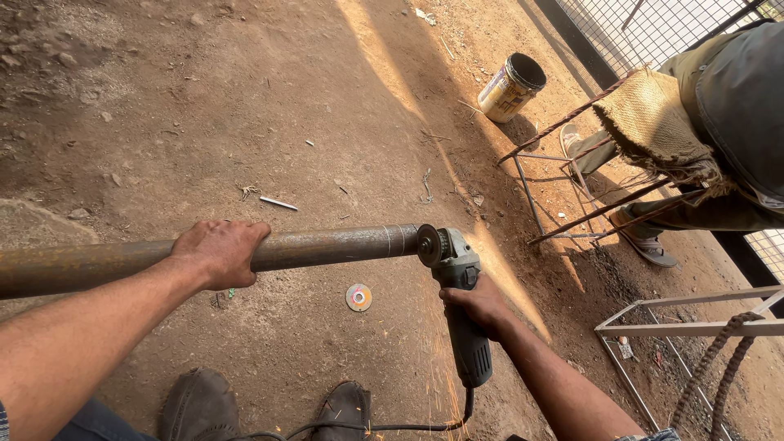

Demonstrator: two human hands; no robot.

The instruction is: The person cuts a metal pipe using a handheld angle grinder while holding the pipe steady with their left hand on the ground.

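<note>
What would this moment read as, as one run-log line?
left hand: grips long rusty steel pipe | right hand: holds grey angle grinder | disc at pipe end | sparks falling

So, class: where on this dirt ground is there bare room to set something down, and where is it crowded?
Free: the wide dirt patch beyond the long rusty steel pipe, bordered by the open paint tin. Also the strip between the pipe and the dusty shoes, near the spare cutting disc. Crowded: right side, with rebar frames and a seated person.
</note>
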